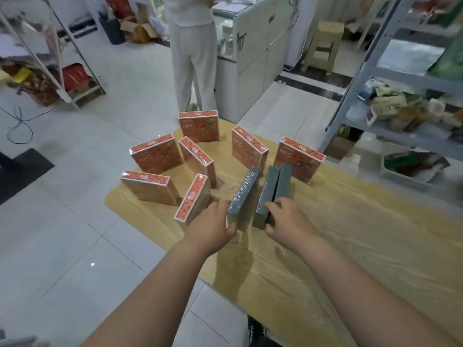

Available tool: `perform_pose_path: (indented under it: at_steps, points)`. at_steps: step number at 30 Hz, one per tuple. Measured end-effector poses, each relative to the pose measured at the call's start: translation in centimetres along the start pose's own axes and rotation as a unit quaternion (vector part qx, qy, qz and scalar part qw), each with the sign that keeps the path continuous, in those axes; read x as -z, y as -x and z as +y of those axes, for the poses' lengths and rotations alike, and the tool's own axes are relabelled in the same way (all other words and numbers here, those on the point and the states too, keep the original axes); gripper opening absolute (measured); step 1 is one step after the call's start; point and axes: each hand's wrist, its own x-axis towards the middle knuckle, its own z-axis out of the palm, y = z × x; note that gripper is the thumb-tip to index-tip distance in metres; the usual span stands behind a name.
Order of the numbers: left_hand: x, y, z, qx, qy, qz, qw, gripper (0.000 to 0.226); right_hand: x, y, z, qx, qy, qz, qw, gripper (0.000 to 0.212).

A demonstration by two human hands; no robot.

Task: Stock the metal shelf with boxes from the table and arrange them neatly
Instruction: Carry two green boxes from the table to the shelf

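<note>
Several orange boxes stand on edge on the wooden table (363,246); the nearest one (193,199) leans by my left hand. Three grey boxes stand upright in the middle: a single grey box (244,196) and a pair of grey boxes (274,189) pressed together. My left hand (213,226) lies between the nearest orange box and the single grey box, its thumb against that box's near end. My right hand (285,221) closes over the near end of the grey pair. The metal shelf (363,78) stands at the right.
A person in white trousers (193,53) stands beyond the table beside a white counter (253,66). The shelf holds bags and packets on its lower levels. Another rack (62,71) with red boxes is at the far left. A cable lies on the tiled floor at the left.
</note>
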Motion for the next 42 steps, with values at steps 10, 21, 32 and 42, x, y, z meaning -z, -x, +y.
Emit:
perform_pose_path:
  at_steps: [10,21,32,42]
  points:
    - [-4.5,-7.3,1.7,0.136,0.001,-0.096,0.986,0.074,-1.1,-7.0,3.2,0.089,0.167,-0.076,0.979,0.068]
    - [-2.0,-6.4,1.7,0.187,0.196,0.024,0.962,0.038,0.9,-6.8,4.4,0.162,0.095,-0.071,0.98,0.055]
    - [3.6,-2.9,1.7,0.194,0.294,0.107,0.93,0.014,6.1,-3.1,4.1,0.113,-0.133,-0.091,0.981,0.063]
    - [9.2,-1.2,1.4,0.156,0.323,0.165,0.919,0.019,8.0,-1.9,1.9,0.097,-0.289,0.098,0.947,0.023]
